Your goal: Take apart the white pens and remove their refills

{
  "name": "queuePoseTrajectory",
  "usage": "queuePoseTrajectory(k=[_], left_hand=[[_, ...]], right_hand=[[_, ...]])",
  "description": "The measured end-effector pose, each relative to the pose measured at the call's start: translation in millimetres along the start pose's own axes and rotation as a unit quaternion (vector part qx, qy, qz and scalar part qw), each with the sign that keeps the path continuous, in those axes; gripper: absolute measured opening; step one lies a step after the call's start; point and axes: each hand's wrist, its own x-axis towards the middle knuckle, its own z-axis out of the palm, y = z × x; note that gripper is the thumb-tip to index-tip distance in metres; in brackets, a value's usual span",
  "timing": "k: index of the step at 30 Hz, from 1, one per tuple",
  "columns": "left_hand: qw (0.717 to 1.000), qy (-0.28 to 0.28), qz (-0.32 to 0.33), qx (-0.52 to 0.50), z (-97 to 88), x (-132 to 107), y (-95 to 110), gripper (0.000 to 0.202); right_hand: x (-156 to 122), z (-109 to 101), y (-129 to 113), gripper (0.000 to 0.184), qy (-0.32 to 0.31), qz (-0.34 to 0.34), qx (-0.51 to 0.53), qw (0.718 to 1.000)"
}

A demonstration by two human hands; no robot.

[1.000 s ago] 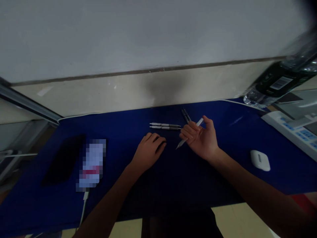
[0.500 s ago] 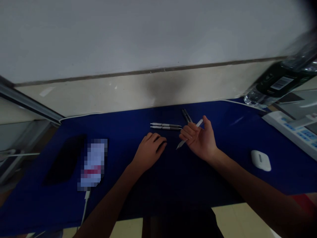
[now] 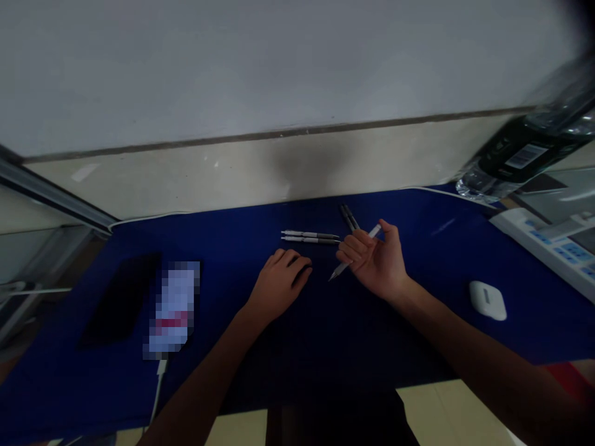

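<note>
My right hand point(image 3: 374, 257) is turned palm up, its fingers curled round a white and grey pen point(image 3: 341, 270). The pen slants, its tip pointing down to the left and its white end resting by my thumb. Palm down on the blue table cover point(image 3: 334, 347), my left hand point(image 3: 281, 279) has its fingers apart and holds nothing. Just beyond both hands, two white and grey pens point(image 3: 309, 237) lie side by side. Behind my right hand lie two dark pens point(image 3: 348, 217), partly hidden by its fingers.
On the left are a dark flat object point(image 3: 118, 300) and a phone point(image 3: 171, 306) with a blurred screen and a white cable point(image 3: 157, 390). A white earbud case point(image 3: 487, 300), a power strip point(image 3: 548, 244) and a plastic bottle point(image 3: 515, 155) stand on the right. A wall point(image 3: 223, 173) borders the back.
The whole view has shifted very slightly. Both hands keep their poses, and the pen stays in my right hand.
</note>
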Motion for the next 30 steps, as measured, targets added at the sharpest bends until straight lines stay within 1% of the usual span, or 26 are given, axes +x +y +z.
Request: queuePoseTrajectory(k=[15, 19, 23, 30], left_hand=[[1.0, -0.007, -0.005, -0.003, 0.6, 0.1, 0.0, 0.021], [1.0, -0.005, -0.004, -0.003, 0.7, -0.1, -0.3, 0.021], [1.0, -0.011, -0.008, 0.0, 0.1, 0.3, 0.2, 0.021], [1.0, -0.006, -0.007, -0.002, -0.5, 0.4, 1.1, 0.021]], right_hand=[[-1.1, 0.1, -0.8, 0.05, -0.007, -0.001, -0.006, 1.0], [-1.8, -0.2, -1.0, 0.052, -0.019, 0.002, -0.008, 1.0], [-1.4, -1.3, -0.4, 0.048, -0.027, 0.006, -0.003, 1.0], [-1.2, -2.0, -0.5, 0.052, -0.02, 0.005, -0.017, 1.0]])
